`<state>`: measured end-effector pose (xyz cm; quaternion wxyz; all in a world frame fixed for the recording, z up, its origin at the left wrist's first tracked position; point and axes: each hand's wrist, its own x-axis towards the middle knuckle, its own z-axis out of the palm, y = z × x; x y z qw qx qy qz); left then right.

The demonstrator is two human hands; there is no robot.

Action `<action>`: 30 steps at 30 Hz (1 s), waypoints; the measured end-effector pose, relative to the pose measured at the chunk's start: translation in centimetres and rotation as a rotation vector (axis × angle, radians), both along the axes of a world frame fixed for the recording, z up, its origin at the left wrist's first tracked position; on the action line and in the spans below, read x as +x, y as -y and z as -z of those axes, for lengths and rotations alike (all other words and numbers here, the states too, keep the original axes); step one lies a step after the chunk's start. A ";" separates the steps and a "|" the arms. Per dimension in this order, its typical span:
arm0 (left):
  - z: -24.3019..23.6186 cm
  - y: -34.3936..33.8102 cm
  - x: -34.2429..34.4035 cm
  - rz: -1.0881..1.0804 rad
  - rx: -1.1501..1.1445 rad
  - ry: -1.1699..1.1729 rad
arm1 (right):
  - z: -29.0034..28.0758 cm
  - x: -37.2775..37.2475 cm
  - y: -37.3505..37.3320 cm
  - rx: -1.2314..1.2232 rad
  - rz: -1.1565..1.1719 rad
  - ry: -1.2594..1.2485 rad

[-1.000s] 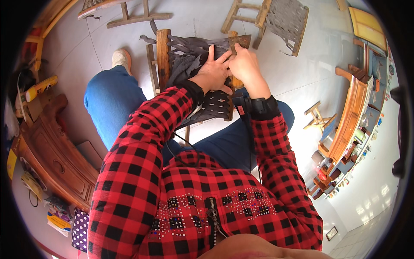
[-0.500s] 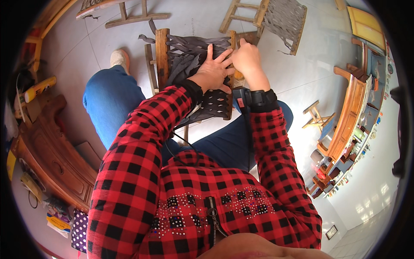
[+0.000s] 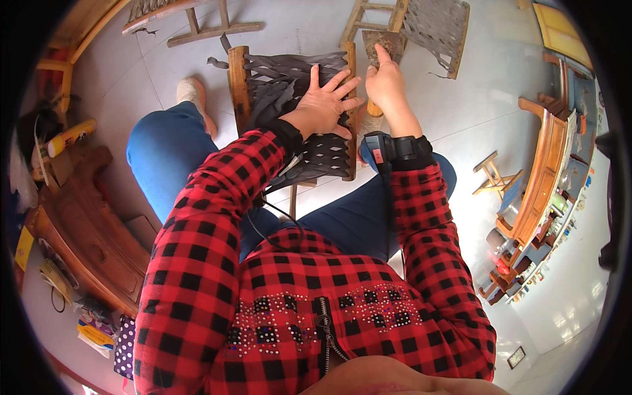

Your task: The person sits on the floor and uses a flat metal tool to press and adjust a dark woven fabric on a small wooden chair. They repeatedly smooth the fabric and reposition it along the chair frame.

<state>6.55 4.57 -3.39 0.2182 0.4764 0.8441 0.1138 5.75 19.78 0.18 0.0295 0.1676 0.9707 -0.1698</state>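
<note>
A small wooden-framed stool stands between my knees, its seat woven from dark grey straps. Loose strap lies bunched on the seat's left part, and a strap end sticks out past the left rail. My left hand rests on the weave with fingers spread, the tips near the right rail. Just beyond that rail, my right hand grips a cleaver-like tool with a broad, rusty blade and a yellowish wooden handle. The index finger stretches along the blade, which points away from me.
Two other strap-woven stools stand ahead, one far left and one far right. A wooden cabinet is at my left. On the right are a small folding stool and a long wooden bench.
My right hand has lifted off the stool's right rail and moved outward to the right, bringing the rusty blade into fuller view. My left hand stays spread on the weave.
</note>
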 end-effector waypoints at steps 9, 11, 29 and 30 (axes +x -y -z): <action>0.1 4.6 -0.8 -0.070 -0.046 0.019 | 0.2 0.9 0.0 -0.605 0.117 0.149; -0.3 5.5 -1.2 -0.028 -0.061 0.046 | -0.2 0.9 0.0 -0.610 0.105 0.160; -4.3 10.3 -9.8 -0.441 0.258 0.367 | 1.1 3.9 1.3 -0.349 -0.121 0.331; -4.3 9.4 -10.3 -0.492 0.364 0.337 | 1.5 4.0 1.5 -0.335 -0.133 0.350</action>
